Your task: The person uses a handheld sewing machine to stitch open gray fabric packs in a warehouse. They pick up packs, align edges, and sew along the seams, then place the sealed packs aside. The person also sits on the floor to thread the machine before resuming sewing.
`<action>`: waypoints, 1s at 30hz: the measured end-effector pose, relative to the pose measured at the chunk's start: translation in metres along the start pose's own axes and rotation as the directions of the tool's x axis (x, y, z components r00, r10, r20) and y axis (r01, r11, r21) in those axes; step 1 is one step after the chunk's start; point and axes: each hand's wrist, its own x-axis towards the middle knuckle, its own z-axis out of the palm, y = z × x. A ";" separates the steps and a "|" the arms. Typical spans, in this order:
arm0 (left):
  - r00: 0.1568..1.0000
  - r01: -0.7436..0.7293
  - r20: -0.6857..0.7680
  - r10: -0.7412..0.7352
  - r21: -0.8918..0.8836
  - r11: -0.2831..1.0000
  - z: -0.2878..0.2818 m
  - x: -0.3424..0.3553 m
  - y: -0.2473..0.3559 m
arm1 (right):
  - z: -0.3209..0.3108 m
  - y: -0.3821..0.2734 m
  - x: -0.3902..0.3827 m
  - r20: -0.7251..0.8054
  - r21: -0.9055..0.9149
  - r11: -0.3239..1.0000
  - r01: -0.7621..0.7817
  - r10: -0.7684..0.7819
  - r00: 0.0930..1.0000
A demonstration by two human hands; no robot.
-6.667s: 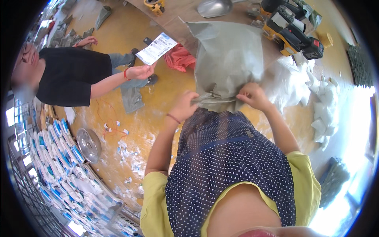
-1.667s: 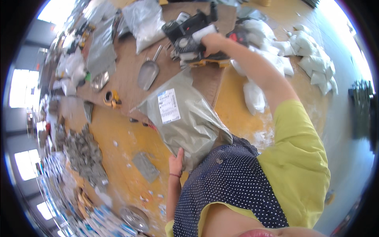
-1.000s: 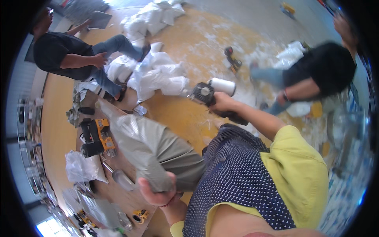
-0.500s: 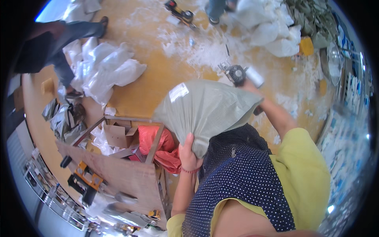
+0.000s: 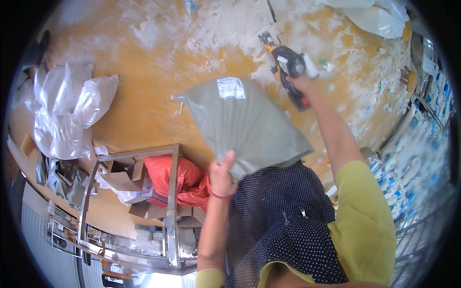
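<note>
My left hand grips the lower edge of a plump olive-grey plastic bag, held out in front of my apron with a white printed label near its top. Beyond the bag's right side, my right hand is closed on a black and yellow handheld machine with a white thread cone, apparently a portable bag stitcher. The machine is held in the air over the floor, apart from the bag; part of its grip is hidden by my fingers.
At left, white bags are piled beside a metal frame holding a red bag and open cartons. More white bags lie top right, stacked packages at right. A person's leg shows far left; powder dusts the yellow floor.
The label, earlier in another person's hand, is on the bag. My right hand has lifted the machine off the table. I have turned; the machine has moved farther out beyond the bag.
</note>
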 end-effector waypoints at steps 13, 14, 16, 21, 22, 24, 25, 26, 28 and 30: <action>0.980 0.136 -0.130 -0.149 -0.103 0.985 -0.119 0.098 0.013 | 0.030 -0.141 -0.180 0.389 0.334 0.928 -0.165 0.024 0.921; 0.983 0.134 -0.107 -0.149 -0.136 0.982 -0.118 0.099 0.012 | 0.055 -0.129 -0.190 0.329 0.455 0.843 -0.285 0.138 0.934; 0.987 0.128 -0.073 -0.146 -0.211 0.969 -0.117 0.099 0.008 | 0.078 -0.117 -0.198 0.437 0.643 0.580 -0.500 0.260 0.861; 0.992 0.097 -0.070 -0.104 -0.102 0.990 -0.138 0.102 0.009 | 0.046 -0.138 -0.203 0.553 0.797 0.185 -0.575 0.156 0.818; 0.994 0.084 -0.061 -0.088 -0.068 0.994 -0.145 0.092 0.016 | 0.035 -0.143 -0.198 0.548 0.813 0.158 -0.560 0.118 0.828; 0.992 0.084 -0.097 -0.081 0.028 0.996 -0.152 0.076 0.031 | 0.017 -0.163 -0.183 0.586 0.777 0.281 -0.564 0.006 0.810; 0.985 0.115 -0.147 -0.095 0.134 0.984 -0.180 0.083 0.027 | 0.016 -0.168 -0.178 0.613 0.753 0.337 -0.565 -0.047 0.789; 0.976 0.145 -0.196 -0.098 0.238 0.960 -0.212 0.097 0.017 | 0.025 -0.169 -0.173 0.599 0.758 0.348 -0.551 -0.039 0.800; 0.936 0.066 -0.284 0.206 0.720 0.691 -0.264 0.125 -0.017 | 0.046 -0.183 -0.157 0.567 0.770 0.389 -0.507 -0.051 0.822; 0.823 0.077 -0.222 0.523 0.956 0.285 -0.249 0.130 -0.015 | 0.039 -0.189 -0.153 0.568 0.758 0.418 -0.501 -0.045 0.821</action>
